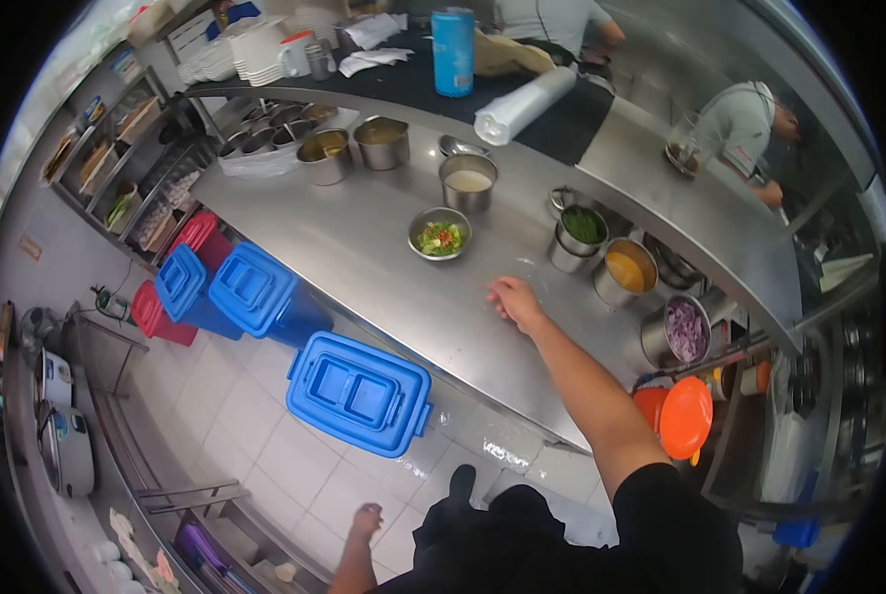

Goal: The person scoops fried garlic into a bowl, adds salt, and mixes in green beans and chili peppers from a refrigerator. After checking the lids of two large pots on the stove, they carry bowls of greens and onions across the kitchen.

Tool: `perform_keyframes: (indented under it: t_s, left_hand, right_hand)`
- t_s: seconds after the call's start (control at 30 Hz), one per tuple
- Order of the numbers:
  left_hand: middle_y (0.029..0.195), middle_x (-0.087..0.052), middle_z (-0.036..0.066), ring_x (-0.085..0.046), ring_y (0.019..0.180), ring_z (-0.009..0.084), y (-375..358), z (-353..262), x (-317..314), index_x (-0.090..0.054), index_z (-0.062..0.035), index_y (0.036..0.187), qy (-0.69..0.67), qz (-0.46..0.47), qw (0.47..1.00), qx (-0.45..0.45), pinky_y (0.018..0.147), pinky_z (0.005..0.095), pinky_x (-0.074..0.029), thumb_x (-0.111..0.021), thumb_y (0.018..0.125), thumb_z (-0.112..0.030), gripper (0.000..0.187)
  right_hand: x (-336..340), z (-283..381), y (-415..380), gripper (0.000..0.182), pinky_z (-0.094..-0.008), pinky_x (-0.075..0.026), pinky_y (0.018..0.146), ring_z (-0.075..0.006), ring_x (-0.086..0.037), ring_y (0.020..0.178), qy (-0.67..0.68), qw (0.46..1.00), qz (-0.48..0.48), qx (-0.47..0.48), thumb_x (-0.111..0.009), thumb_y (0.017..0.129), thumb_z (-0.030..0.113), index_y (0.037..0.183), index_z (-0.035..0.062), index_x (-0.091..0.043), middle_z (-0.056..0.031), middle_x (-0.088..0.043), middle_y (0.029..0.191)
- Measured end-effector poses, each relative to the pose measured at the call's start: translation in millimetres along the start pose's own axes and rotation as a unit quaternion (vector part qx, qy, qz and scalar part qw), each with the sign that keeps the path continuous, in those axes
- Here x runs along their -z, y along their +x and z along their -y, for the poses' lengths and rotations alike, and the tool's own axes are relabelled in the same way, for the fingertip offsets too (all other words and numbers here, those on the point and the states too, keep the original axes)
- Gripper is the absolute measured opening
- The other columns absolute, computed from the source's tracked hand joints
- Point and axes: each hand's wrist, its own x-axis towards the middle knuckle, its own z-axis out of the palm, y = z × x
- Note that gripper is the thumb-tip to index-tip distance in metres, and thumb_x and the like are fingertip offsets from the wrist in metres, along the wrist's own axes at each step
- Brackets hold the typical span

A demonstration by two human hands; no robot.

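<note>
My right hand (513, 300) hovers over or rests on the steel counter, its fingers loosely bent and slightly apart, with nothing visible in them. Nearest to it is a small metal bowl (416, 241) of chopped green salad with red bits (441, 238). Behind that bowl stands a steel pot of white liquid (469, 183). To the right of my hand are a metal container of chopped greens (582, 227), a pot of orange sauce (629, 267) and a pot of sliced purple onion (685, 331). My left hand (366, 520) hangs low beside my body, fingers curled in, nothing visible in it.
Blue lidded bins (359, 393) stand along the counter's (364, 233) front edge on the tiled floor. A raised shelf holds a blue can (453, 54) and a plastic-wrapped roll (525, 106). An orange lid (685, 418) is near my right arm. Two people (745, 129) are behind the shelf.
</note>
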Motion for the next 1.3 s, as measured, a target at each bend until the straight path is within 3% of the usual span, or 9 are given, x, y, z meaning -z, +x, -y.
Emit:
perform_keyframes:
  t_s: [0.1,0.33,0.4,0.6,0.67,0.87,1.0,1.03,1.3]
  left_hand:
    - [0.101,-0.067,0.010,-0.070,0.083,0.0229,13.2,-81.8,8.3,-0.061,-0.0052,0.120,0.011,-0.035,0.997,-0.066,0.064,0.0358,-0.057,-0.052,0.100,-0.033,0.035]
    - [0.091,-0.071,0.014,-0.069,0.076,0.0208,14.5,-177.2,-14.2,-0.064,-0.0035,0.123,-0.006,-0.143,0.971,-0.193,0.072,0.0354,-0.055,-0.061,0.096,-0.029,0.038]
    - [0.095,-0.072,0.016,-0.070,0.083,0.0245,-10.8,-177.2,-32.8,-0.064,-0.0029,0.123,0.003,-0.150,0.977,-0.150,0.078,0.0378,-0.055,-0.061,0.095,-0.031,0.040]
    - [0.109,-0.071,0.024,-0.069,0.104,0.0363,-40.8,-63.4,-84.9,-0.067,-0.0029,0.118,0.066,-0.166,0.983,-0.039,0.091,0.0442,-0.054,-0.063,0.090,-0.036,0.044]
    - [0.106,-0.071,0.023,-0.070,0.101,0.0342,-25.1,27.0,-110.5,-0.068,-0.0031,0.113,0.053,-0.140,0.987,0.049,0.090,0.0425,-0.055,-0.064,0.090,-0.033,0.039]
    - [0.116,-0.060,0.014,-0.064,0.102,0.0353,-86.2,39.2,-136.9,-0.058,-0.0107,0.128,-0.112,0.017,0.918,0.380,0.080,0.0532,-0.056,-0.060,0.098,-0.028,0.035]
    - [0.108,-0.064,0.013,-0.067,0.093,0.0289,-52.8,2.9,-129.8,-0.060,-0.0054,0.125,-0.130,0.019,0.942,0.310,0.073,0.0437,-0.057,-0.060,0.096,-0.028,0.037]
    - [0.104,-0.066,0.013,-0.068,0.091,0.0270,-36.0,-6.8,-126.5,-0.061,-0.0041,0.124,-0.145,0.001,0.956,0.255,0.071,0.0415,-0.057,-0.060,0.095,-0.029,0.038]
    - [0.110,-0.068,0.012,-0.067,0.091,0.0197,42.4,-178.0,-72.5,-0.060,-0.0025,0.129,-0.193,-0.068,0.979,-0.014,0.073,0.0341,-0.055,-0.059,0.098,-0.028,0.039]
  right_hand:
    - [24.0,19.3,16.4,0.019,-0.0253,-0.043,0.047,-0.0092,-0.051,0.057,0.018,0.996,-0.077,0.027,-0.057,0.100,0.020,0.109,0.0067,-0.065,-0.0050,-0.065,0.086]
    - [66.4,72.7,166.6,0.016,-0.0284,-0.044,0.052,-0.0114,-0.055,0.063,-0.040,0.967,-0.151,0.200,-0.058,0.098,0.018,0.108,0.0089,-0.066,-0.0031,-0.062,0.081]
    - [80.7,71.5,247.0,0.018,-0.0282,-0.041,0.051,-0.0099,-0.050,0.062,-0.064,0.945,-0.187,0.260,-0.059,0.098,0.024,0.108,0.0099,-0.064,0.0003,-0.055,0.078]
    - [95.7,115.4,338.2,0.051,-0.0401,-0.044,0.080,-0.0209,-0.055,0.096,-0.120,0.985,-0.112,0.059,-0.057,0.096,0.045,0.133,0.0107,-0.053,-0.0066,-0.058,0.114]
    - [94.3,119.5,359.8,0.062,-0.0441,-0.045,0.089,-0.0246,-0.057,0.107,-0.114,0.991,-0.070,0.011,-0.057,0.095,0.051,0.142,0.0109,-0.050,-0.0089,-0.059,0.126]
    - [67.1,139.9,318.5,0.067,-0.0463,-0.051,0.086,-0.0274,-0.061,0.101,-0.163,0.984,-0.060,-0.038,-0.049,0.097,0.065,0.140,0.0133,-0.051,-0.0095,-0.057,0.126]
    - [41.4,141.2,287.3,0.058,-0.0384,-0.057,0.072,-0.0239,-0.063,0.090,-0.194,0.978,-0.067,-0.046,-0.050,0.100,0.056,0.134,0.0100,-0.054,-0.0091,-0.061,0.113]
    - [33.5,146.2,275.4,0.043,-0.0319,-0.059,0.062,-0.0228,-0.065,0.081,-0.146,0.988,-0.049,-0.026,-0.059,0.097,0.035,0.126,0.0039,-0.057,-0.0115,-0.063,0.102]
    - [-33.1,142.9,308.9,0.039,-0.0372,-0.065,0.070,-0.0252,-0.067,0.082,-0.039,0.999,0.018,0.032,-0.058,0.092,0.012,0.128,-0.0029,-0.056,-0.0164,-0.063,0.105]
